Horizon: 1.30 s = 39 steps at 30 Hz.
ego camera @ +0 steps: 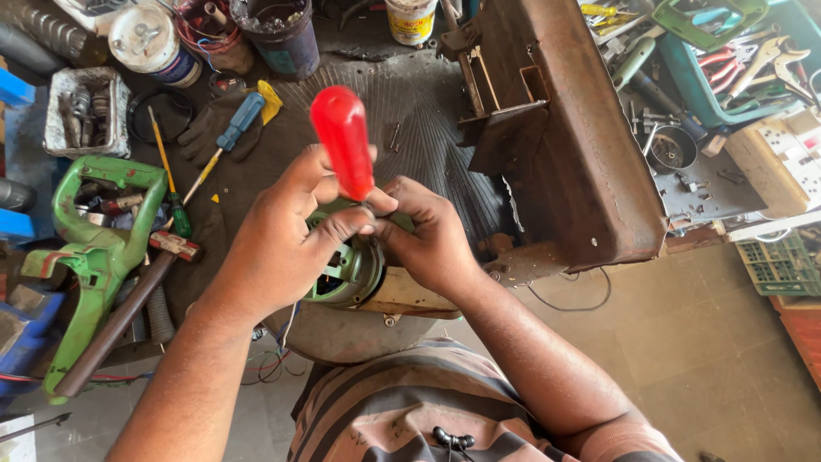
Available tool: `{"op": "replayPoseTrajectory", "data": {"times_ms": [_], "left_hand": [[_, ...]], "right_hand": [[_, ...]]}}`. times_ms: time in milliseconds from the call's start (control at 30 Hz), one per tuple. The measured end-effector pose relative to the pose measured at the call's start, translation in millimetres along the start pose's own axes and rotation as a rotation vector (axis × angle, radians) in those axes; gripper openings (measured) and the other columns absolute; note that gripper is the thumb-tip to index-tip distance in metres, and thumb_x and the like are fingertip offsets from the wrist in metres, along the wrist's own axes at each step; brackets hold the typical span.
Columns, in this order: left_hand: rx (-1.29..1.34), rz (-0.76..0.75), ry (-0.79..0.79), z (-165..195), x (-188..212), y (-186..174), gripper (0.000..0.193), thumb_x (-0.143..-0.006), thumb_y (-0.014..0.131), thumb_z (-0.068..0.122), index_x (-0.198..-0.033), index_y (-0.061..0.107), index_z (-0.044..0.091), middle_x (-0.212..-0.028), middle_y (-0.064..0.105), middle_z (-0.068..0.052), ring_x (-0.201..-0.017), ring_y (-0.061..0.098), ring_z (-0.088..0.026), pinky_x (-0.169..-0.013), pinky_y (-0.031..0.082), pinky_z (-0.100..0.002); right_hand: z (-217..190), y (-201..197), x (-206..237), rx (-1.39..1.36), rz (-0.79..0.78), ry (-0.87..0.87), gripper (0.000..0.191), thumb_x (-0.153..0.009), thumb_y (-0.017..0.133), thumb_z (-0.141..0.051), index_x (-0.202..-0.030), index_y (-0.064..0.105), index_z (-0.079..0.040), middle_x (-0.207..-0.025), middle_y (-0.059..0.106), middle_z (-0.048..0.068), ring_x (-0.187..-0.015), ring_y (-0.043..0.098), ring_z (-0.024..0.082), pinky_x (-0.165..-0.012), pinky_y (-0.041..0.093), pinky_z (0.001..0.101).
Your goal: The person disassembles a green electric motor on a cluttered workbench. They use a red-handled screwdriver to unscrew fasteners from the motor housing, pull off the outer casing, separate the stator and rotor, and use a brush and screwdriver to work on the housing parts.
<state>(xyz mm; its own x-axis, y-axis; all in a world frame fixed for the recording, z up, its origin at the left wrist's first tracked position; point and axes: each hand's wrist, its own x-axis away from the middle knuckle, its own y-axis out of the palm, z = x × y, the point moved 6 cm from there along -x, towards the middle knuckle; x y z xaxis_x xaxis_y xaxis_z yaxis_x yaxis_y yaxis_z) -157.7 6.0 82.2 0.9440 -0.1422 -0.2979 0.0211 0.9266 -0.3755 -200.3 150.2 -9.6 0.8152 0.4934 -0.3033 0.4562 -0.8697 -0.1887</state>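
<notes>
A screwdriver with a bright red handle [343, 141] stands upright between my hands, its shaft hidden below them. My left hand [286, 235] wraps the lower handle and presses on a round green motor housing [346, 269]. My right hand [432, 235] holds the top right side of that green housing, thumb touching the screwdriver. The housing rests on a worn wooden block [410, 295] at the bench's near edge.
A rusty metal casing [569, 145] lies right of my hands. Left are a green tool body [98, 248], a hammer [128, 312], screwdrivers [231, 133] and a glove. Tins and buckets [282, 34] stand at the back. A tool tray [727, 64] sits far right.
</notes>
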Motion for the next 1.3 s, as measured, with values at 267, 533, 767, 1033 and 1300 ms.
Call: {"op": "replayPoseTrajectory", "data": {"times_ms": [267,533,767,1033,1300], "left_hand": [[-0.413,0.035,-0.384,-21,1,-4,0.034,-0.079,0.088,0.025,-0.102,0.074,0.004,-0.087,0.078,-0.006,-0.080,0.077,-0.020,-0.078,0.058,-0.033],[0.064,0.073,-0.241,-13,-4,1,0.016,-0.091,0.075,0.010,-0.105,0.072,0.003,-0.096,0.080,-0.004,-0.093,0.077,-0.014,-0.083,0.059,-0.029],[0.274,-0.062,-0.217,-12,-3,8,0.016,-0.091,0.069,0.018,-0.103,0.070,0.006,-0.096,0.076,0.002,-0.095,0.072,-0.005,-0.087,0.058,-0.023],[0.103,0.024,-0.147,-1,-5,0,0.018,-0.088,0.071,0.012,-0.104,0.068,0.004,-0.093,0.076,0.000,-0.092,0.074,-0.009,-0.082,0.057,-0.026],[-0.043,0.037,-0.336,-18,0,0,0.022,-0.086,0.077,0.016,-0.103,0.072,0.002,-0.091,0.078,-0.005,-0.088,0.074,-0.014,-0.080,0.058,-0.030]], "right_hand": [[-5,3,-5,0.017,0.009,-0.008,0.017,-0.090,0.081,-0.004,-0.099,0.067,-0.002,-0.097,0.067,0.006,-0.092,0.065,0.015,-0.085,0.054,0.0297],[-3,3,-2,-0.043,0.014,-0.015,0.025,-0.088,0.082,-0.005,-0.109,0.068,-0.001,-0.103,0.070,0.007,-0.100,0.066,0.013,-0.090,0.054,0.0301],[-4,1,-1,0.050,-0.025,-0.068,0.023,-0.095,0.074,-0.008,-0.117,0.070,-0.003,-0.110,0.071,0.006,-0.106,0.068,0.012,-0.094,0.054,0.0295],[-4,3,-4,0.054,-0.019,-0.023,0.024,-0.092,0.078,-0.008,-0.113,0.067,-0.004,-0.108,0.068,0.007,-0.104,0.066,0.018,-0.093,0.053,0.0326],[4,6,-3,-0.004,-0.026,0.033,0.019,-0.094,0.077,-0.002,-0.109,0.066,-0.004,-0.114,0.071,0.011,-0.108,0.067,0.023,-0.095,0.055,0.0352]]}}
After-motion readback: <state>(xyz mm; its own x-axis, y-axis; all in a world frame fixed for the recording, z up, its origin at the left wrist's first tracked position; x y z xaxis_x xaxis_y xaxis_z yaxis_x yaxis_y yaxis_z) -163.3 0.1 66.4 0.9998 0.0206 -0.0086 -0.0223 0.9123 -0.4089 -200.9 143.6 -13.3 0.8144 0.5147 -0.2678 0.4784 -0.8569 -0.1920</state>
